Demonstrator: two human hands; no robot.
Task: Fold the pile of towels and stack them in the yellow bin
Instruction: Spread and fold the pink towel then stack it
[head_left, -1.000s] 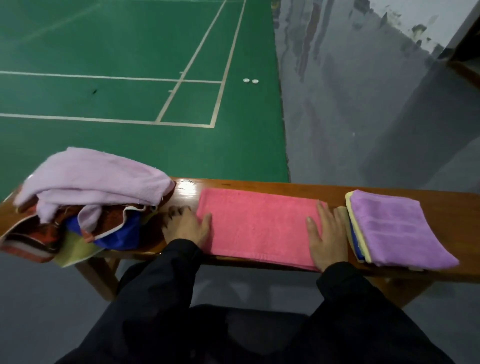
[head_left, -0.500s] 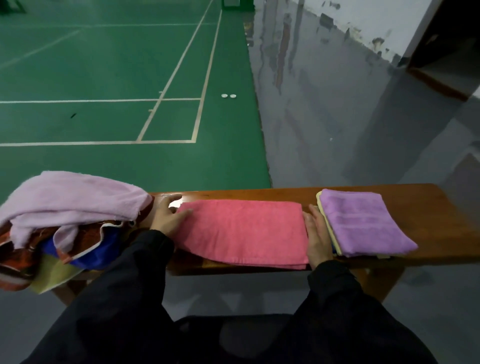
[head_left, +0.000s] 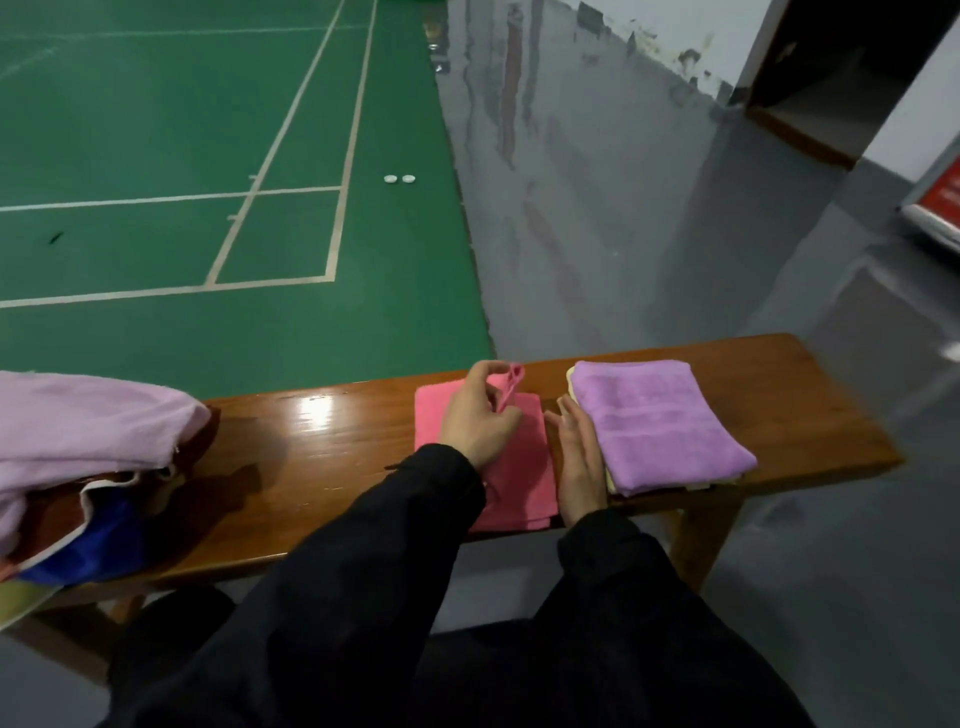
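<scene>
A pink towel (head_left: 524, 467) lies folded over on the wooden bench (head_left: 322, 457). My left hand (head_left: 480, 415) pinches its raised far edge above the folded part. My right hand (head_left: 579, 457) lies flat on the bench along the towel's right edge, fingers straight. Right beside that hand sits a stack of folded towels (head_left: 660, 421), purple on top with a yellow one showing beneath. An unfolded pile of towels (head_left: 88, 457) heaps at the bench's left end, pale lilac on top of brown and blue cloth. No yellow bin is in view.
Beyond the bench lie a green court floor (head_left: 208, 156) with white lines and a grey floor (head_left: 623, 234) on the right. Two small white discs (head_left: 399, 179) rest on the court. A dark doorway (head_left: 841, 78) opens at the far right.
My left hand has carried the pink towel's left end over to the right, folding it in half. My right hand stayed at the right edge. The camera view shifted left and up.
</scene>
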